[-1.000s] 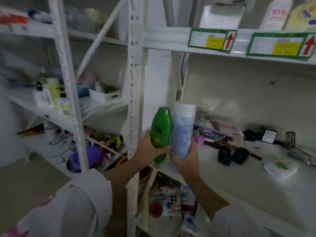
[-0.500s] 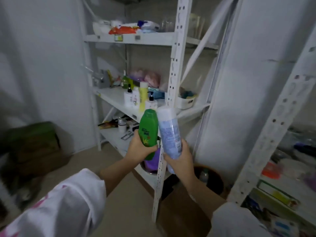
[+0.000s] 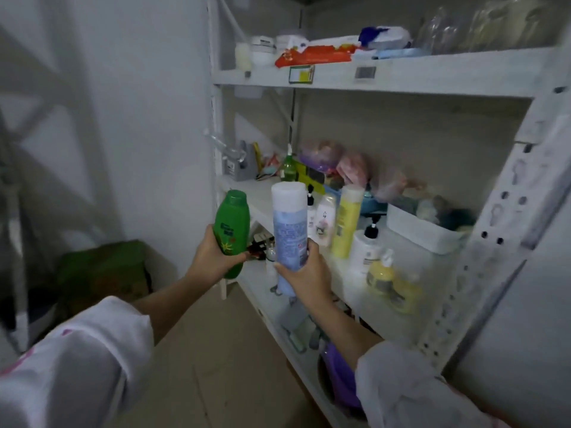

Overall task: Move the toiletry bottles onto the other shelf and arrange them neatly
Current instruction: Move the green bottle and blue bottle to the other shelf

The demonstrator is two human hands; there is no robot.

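My left hand (image 3: 213,257) grips a green bottle (image 3: 232,223) upright by its lower half. Beside it, my right hand (image 3: 304,274) holds a tall pale blue bottle with a white cap (image 3: 289,219), also upright. Both bottles hang in front of the left end of the middle shelf (image 3: 411,264) of a white rack. On that shelf stand several toiletry bottles: a tall yellow bottle (image 3: 346,222), a white pump bottle (image 3: 366,247), a small white bottle (image 3: 324,222) and a yellow pump bottle (image 3: 381,271).
A white bin (image 3: 423,231) and pink bags (image 3: 355,163) sit behind the bottles; a green glass bottle (image 3: 289,168) stands farther back. The top shelf (image 3: 386,72) carries packets and jars. A perforated rack post (image 3: 494,230) rises at right. A green-topped box (image 3: 102,270) sits on the floor at left.
The view has swung left from the right-hand rack to the left-hand rack, now much closer. Both hands still hold the same two bottles, carried toward the middle shelf.
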